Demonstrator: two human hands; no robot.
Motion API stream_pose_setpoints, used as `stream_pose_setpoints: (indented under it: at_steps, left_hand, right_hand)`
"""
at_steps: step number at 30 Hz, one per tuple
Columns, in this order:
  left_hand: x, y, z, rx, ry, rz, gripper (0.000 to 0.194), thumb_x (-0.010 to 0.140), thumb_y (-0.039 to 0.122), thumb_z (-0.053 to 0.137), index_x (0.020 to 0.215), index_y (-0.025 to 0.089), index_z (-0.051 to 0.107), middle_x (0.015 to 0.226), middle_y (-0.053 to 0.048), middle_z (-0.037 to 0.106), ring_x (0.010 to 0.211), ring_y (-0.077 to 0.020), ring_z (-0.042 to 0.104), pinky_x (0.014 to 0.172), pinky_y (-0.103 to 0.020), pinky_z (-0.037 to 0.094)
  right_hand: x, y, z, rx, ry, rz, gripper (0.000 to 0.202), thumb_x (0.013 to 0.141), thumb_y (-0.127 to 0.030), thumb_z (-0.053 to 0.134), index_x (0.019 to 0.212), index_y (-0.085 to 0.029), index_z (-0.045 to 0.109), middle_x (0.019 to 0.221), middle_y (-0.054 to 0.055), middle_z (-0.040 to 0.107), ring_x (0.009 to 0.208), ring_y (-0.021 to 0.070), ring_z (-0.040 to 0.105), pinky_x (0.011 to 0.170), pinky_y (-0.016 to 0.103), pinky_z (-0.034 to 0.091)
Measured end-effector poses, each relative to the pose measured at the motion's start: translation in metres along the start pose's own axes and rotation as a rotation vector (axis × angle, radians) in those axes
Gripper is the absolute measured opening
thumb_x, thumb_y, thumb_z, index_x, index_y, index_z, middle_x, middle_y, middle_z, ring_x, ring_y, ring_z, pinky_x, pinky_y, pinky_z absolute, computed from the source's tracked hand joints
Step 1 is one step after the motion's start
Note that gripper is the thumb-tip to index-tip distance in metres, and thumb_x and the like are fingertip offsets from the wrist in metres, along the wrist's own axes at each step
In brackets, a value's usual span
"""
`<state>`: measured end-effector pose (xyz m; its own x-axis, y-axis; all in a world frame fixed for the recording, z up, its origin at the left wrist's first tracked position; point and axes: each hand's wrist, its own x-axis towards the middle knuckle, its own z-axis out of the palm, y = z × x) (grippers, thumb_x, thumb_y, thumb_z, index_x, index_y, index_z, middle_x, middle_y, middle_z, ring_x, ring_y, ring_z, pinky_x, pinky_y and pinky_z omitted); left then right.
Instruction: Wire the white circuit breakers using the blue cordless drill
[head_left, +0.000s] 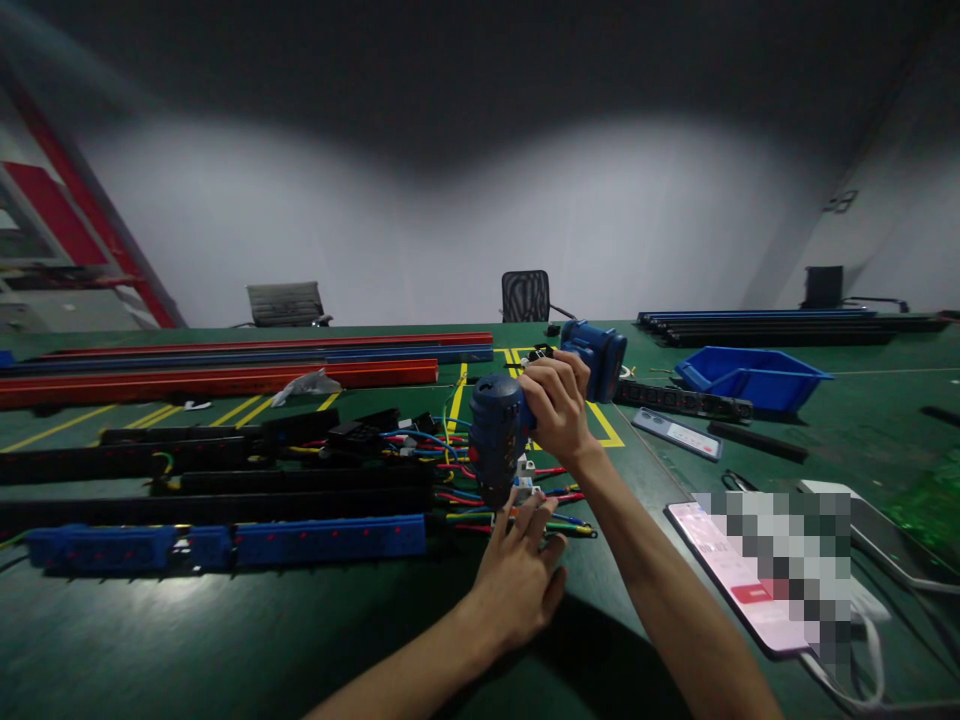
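My right hand [559, 405] is wrapped round the handle of a dark blue cordless drill [495, 430], its head pointing down. Under the drill's tip, my left hand [521, 575] has its fingers bent and drawn together at the wire ends; what they grip is mostly hidden. A small white and blue connector [527, 487] shows right at the left fingertips. Coloured wires [574, 525], red, blue and yellow-green, stick out around them. These wires run from black strips [300, 505] lying to the left. Nearest me lies a strip with blue socket modules [330, 540].
Long red and blue rails [225, 380] lie at the back left. On the right are a blue bin [750, 378], a black socket strip [682, 402], a grey phone [677, 433] and a lit, charging phone [739, 580]. Dark rails [765, 328] lie behind the bin.
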<state>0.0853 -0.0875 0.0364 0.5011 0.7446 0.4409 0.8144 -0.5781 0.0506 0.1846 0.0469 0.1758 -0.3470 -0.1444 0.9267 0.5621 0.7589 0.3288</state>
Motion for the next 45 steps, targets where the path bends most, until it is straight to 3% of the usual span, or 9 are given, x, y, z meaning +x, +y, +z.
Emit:
stream_pose_setpoints:
  at_steps: [9, 18, 27, 31, 45]
  left_hand:
    - [-0.001, -0.003, 0.003, -0.021, -0.009, -0.018, 0.038, 0.095, 0.044, 0.050, 0.125, 0.024, 0.061, 0.156, -0.009, 0.036, 0.147, -0.0293, 0.025, 0.123, -0.055, 0.018]
    - [0.000, -0.002, 0.000, -0.034, -0.017, -0.025, 0.037, 0.095, 0.044, 0.049, 0.125, 0.024, 0.061, 0.153, -0.009, 0.039, 0.146, -0.0290, 0.027, 0.122, -0.056, 0.020]
    - [-0.002, 0.006, 0.006, 0.090, 0.021, -0.015, 0.039, 0.095, 0.043, 0.049, 0.123, 0.018, 0.063, 0.157, -0.012, 0.035, 0.150, -0.0312, 0.020, 0.125, -0.052, 0.009]
    - [-0.002, 0.011, 0.006, 0.124, 0.026, 0.031, 0.041, 0.095, 0.044, 0.048, 0.124, 0.019, 0.061, 0.157, -0.012, 0.036, 0.150, -0.0306, 0.021, 0.125, -0.051, 0.005]
    - [-0.001, 0.009, 0.013, 0.116, 0.027, -0.008, 0.047, 0.096, 0.052, 0.045, 0.121, 0.015, 0.061, 0.148, -0.015, 0.047, 0.146, -0.0277, 0.030, 0.125, -0.044, 0.008]
  right_hand:
    - [0.000, 0.000, -0.002, -0.001, -0.003, -0.014, 0.013, 0.093, -0.017, 0.052, 0.103, -0.021, 0.058, 0.095, 0.005, 0.068, 0.100, 0.0208, 0.058, 0.101, 0.045, 0.041]
    - [-0.002, 0.000, -0.004, 0.030, -0.102, 0.057, 0.021, 0.093, -0.016, 0.052, 0.105, -0.030, 0.061, 0.099, 0.004, 0.070, 0.103, 0.0225, 0.060, 0.104, 0.047, 0.037]
    - [-0.005, 0.001, -0.003, -0.016, -0.185, 0.122, 0.019, 0.096, -0.020, 0.047, 0.100, -0.031, 0.063, 0.098, 0.003, 0.070, 0.103, 0.0222, 0.062, 0.106, 0.048, 0.038]
    - [-0.006, 0.003, -0.003, 0.004, -0.140, 0.113, 0.018, 0.096, -0.021, 0.048, 0.099, -0.030, 0.063, 0.098, 0.004, 0.069, 0.104, 0.0223, 0.061, 0.106, 0.047, 0.037]
    - [0.001, 0.001, -0.003, -0.059, -0.030, 0.005, 0.013, 0.092, -0.015, 0.057, 0.101, -0.024, 0.059, 0.091, 0.004, 0.069, 0.101, 0.0194, 0.060, 0.105, 0.044, 0.039]
